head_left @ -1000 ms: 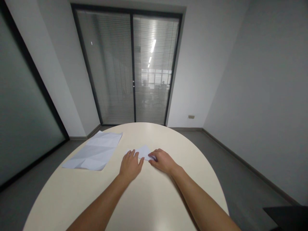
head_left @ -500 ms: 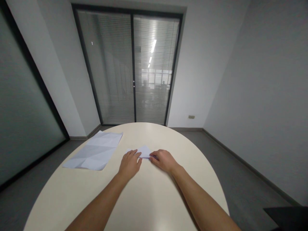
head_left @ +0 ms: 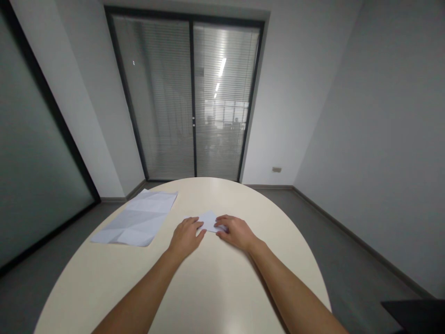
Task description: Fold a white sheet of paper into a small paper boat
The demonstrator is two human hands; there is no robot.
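Note:
A small folded piece of white paper lies on the table between my two hands. My left hand rests over its left end, fingers stretched forward and fairly flat, thumb spread apart by the near edge. On the other side, my right hand has its curled fingers and thumb on the paper's right end, which shows partly between them. Both hands cover the ends of the paper, so its full outline is hidden.
A larger creased white sheet lies at the left on the round cream table. Beyond the table stands a glazed partition with blinds. A dark object shows at the lower right.
My right fingers have lifted and spread slightly, a little further over the paper. The near edge of the paper has tilted slightly, while my left hand has shifted a little left.

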